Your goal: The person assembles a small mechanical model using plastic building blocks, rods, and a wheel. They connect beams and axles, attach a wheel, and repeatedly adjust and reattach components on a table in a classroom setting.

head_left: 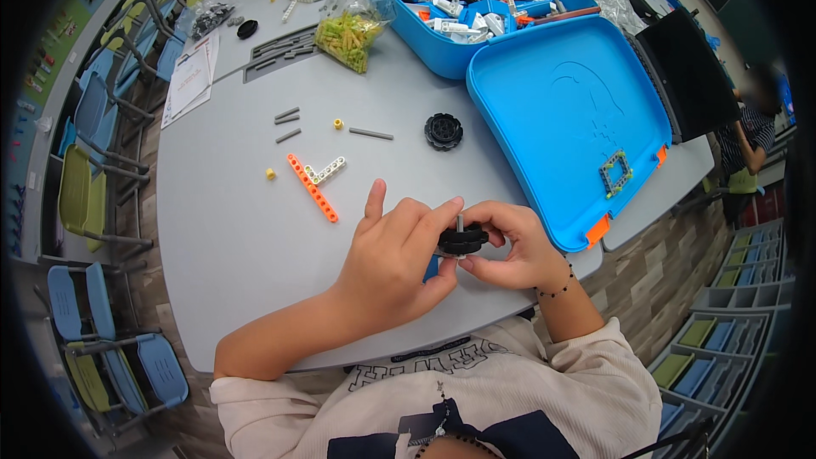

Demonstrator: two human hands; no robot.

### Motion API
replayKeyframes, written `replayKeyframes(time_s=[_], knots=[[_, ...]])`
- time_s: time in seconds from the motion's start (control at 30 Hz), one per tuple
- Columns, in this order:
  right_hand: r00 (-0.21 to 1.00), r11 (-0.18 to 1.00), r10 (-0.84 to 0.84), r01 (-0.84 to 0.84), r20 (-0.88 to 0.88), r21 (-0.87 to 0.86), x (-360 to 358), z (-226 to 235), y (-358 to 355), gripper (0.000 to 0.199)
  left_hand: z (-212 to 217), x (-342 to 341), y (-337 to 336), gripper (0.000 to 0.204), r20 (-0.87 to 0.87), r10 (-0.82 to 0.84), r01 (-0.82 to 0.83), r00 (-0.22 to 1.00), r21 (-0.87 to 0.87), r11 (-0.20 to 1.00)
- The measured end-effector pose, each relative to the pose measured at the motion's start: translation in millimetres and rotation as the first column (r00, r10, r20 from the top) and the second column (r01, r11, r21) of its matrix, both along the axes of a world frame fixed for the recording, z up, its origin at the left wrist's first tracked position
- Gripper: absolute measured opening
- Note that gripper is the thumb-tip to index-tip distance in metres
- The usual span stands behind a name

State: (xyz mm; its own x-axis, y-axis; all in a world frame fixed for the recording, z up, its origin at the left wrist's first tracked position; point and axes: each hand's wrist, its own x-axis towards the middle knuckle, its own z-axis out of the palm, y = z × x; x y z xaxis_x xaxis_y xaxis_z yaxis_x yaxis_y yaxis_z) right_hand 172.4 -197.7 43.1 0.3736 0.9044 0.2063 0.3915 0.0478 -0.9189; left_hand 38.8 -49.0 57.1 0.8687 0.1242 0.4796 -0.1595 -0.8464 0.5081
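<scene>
Near the table's front edge, my left hand (393, 255) and my right hand (517, 248) are closed around a black toy wheel (463, 240). A short grey axle (460, 222) stands up out of the wheel's middle, beside my left fingertips. Below the wheel, a bit of a blue piece (432, 269) shows between my hands; the rest of it is hidden. A second black wheel (444, 132) lies flat farther off. To the left lie an orange beam (313, 188) with a white beam (327, 171) against it, small yellow bushings (338, 124) and several loose grey axles (371, 133).
A blue bin (425, 41) full of building parts stands at the back, its blue lid (552, 76) lying to the right with a small square frame (616, 174) on it. A bag of yellow-green pieces (350, 38), papers (190, 81) and a dark laptop (687, 72) surround them. Another person (748, 132) is at far right.
</scene>
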Motion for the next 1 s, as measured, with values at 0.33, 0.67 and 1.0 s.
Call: replayKeyframes(time_s=[0.33, 0.67, 1.0], knots=[[0.926, 0.999, 0.023, -0.005, -0.377, 0.049, 4, -9, -6, 0.047, 3, -1, 8, 0.049, 0.012, -0.035, 0.035, 0.999, 0.008, 0.999], [0.948, 0.998, 0.042, -0.027, -0.317, 0.049, -1, -4, -1, 0.045, -1, -2, 17, 0.051, 0.086, -0.039, 0.044, 0.996, -0.053, 0.998], [0.861, 0.993, -0.003, -0.057, 0.509, 0.102, 1, 31, 22, 0.036, -7, -5, 40, 0.052, 0.058, -0.182, 0.191, 0.982, -0.257, 0.947]])
